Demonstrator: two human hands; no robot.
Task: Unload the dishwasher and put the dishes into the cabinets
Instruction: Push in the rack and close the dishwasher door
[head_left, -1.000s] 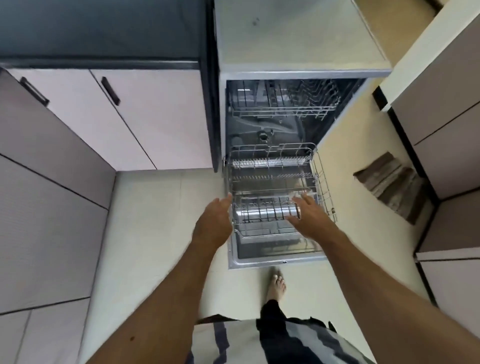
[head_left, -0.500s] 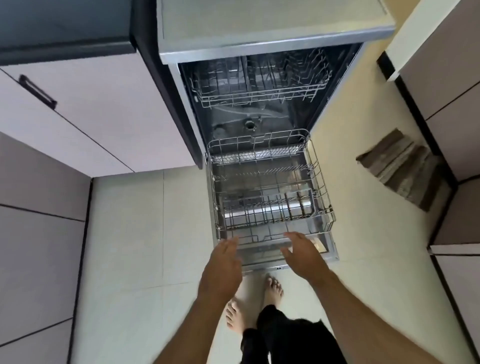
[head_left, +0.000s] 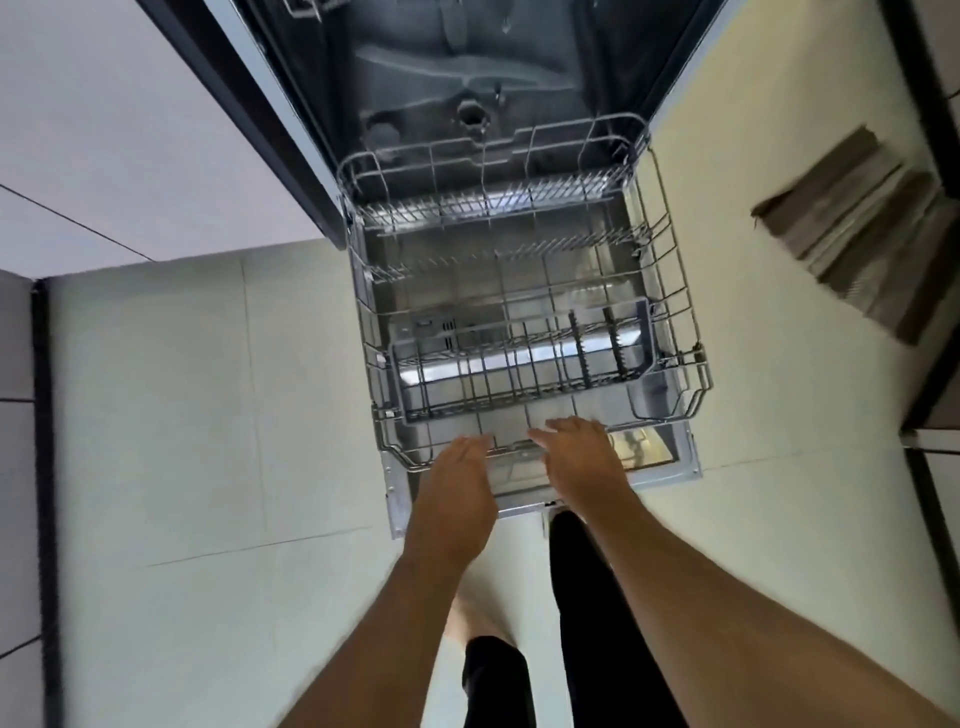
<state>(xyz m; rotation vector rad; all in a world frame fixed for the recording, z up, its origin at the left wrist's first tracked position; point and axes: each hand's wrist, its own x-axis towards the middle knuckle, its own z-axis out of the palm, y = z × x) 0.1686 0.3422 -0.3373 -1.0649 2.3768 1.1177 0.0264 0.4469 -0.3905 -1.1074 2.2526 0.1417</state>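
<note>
The dishwasher (head_left: 467, 78) stands open at the upper centre of the frame, its lower rack (head_left: 670, 291) pulled out over the lowered door (head_left: 670, 465). A shiny metal cylinder, possibly a cup (head_left: 519, 358), lies on its side in the rack's front basket. The left hand (head_left: 457, 483) and right hand (head_left: 584, 457) reach the rack's front rail at frame centre, fingers extended and loosely spread, gripping nothing. A folded mat (head_left: 857, 234) lies on the floor (head_left: 182, 415) at upper right.

Soft, even daylight; glare on the pulled-out grey wire dishwasher rack (head_left: 519, 291); dark tub interior; motion blur and wide-angle bending at edges.
</note>
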